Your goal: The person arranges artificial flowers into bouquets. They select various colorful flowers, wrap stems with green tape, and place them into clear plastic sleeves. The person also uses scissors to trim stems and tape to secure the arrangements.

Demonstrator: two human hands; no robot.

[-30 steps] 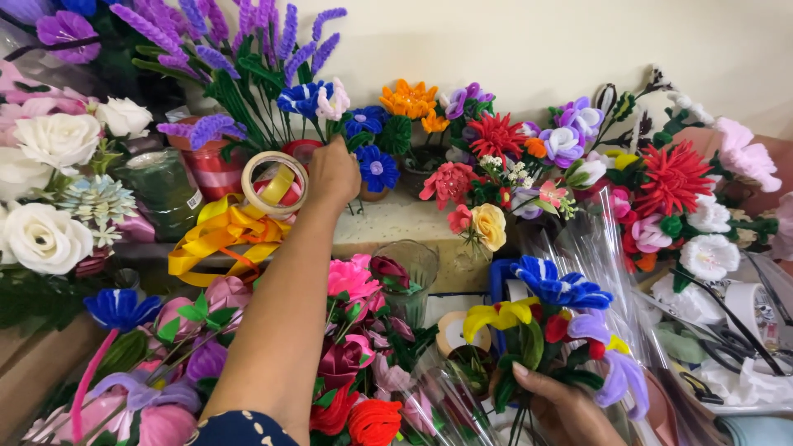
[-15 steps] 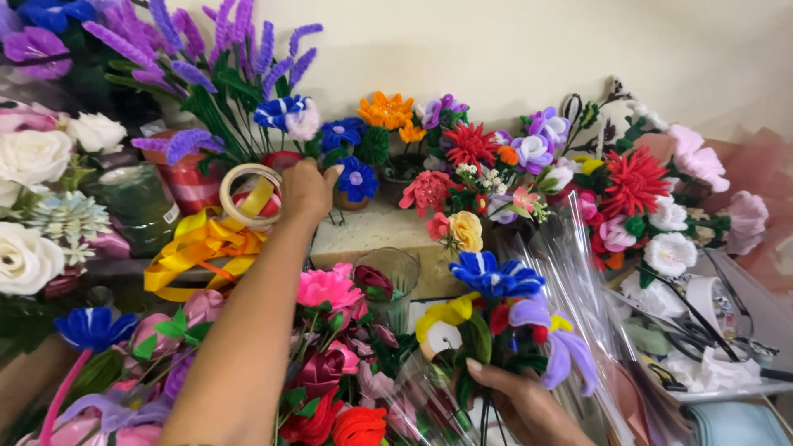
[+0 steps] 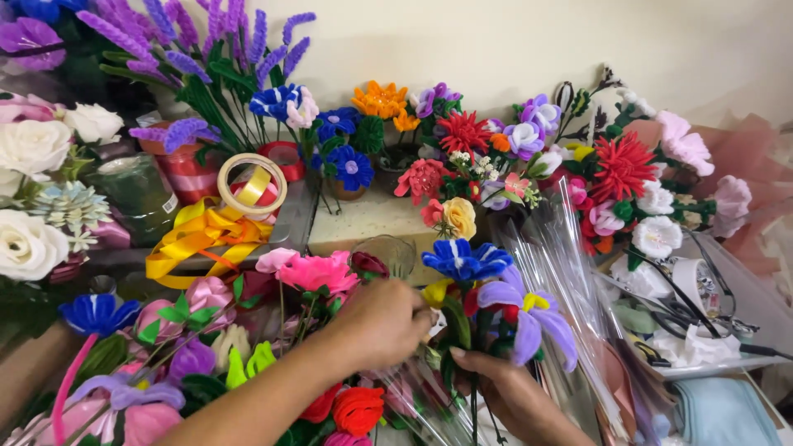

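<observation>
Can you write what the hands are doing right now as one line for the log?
left hand: on clear wrap | right hand: gripping bouquet stems | tape roll: on yellow ribbon, untouched

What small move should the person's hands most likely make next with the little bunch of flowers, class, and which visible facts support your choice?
Probably the left hand closes on the stems beside the right hand. The right hand grips the small bouquet of blue, purple and yellow flowers low on its stems, with clear wrap fanning out behind it, and the left hand sits right next to the bunch. Whether it already touches the stems is hard to tell.
</observation>
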